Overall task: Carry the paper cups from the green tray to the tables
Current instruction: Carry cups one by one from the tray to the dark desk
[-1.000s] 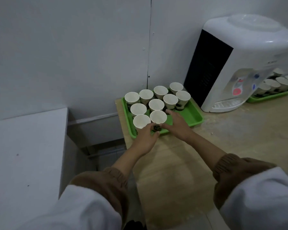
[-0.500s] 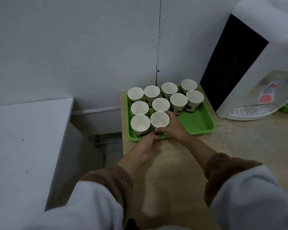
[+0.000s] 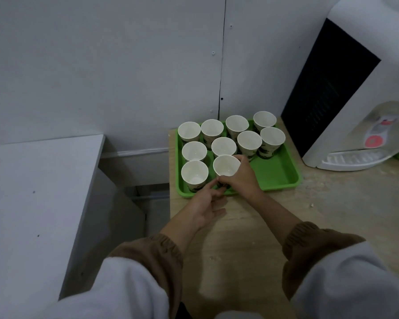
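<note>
Seen from the head, the right hand [image 3: 242, 178] wraps the upright front paper cup [image 3: 226, 166] standing in the green tray [image 3: 276, 173], nearer than the left hand [image 3: 206, 203], loose-fingered and holding nothing, just below the cup's base.

Ten paper cups [image 3: 249, 141] on one green tray [image 3: 274, 176] at the far left corner of one wooden table [image 3: 332, 215]: four along the tray's far edge, four in the middle row, two at its near left corner; one water dispenser [image 3: 389, 65]
</note>
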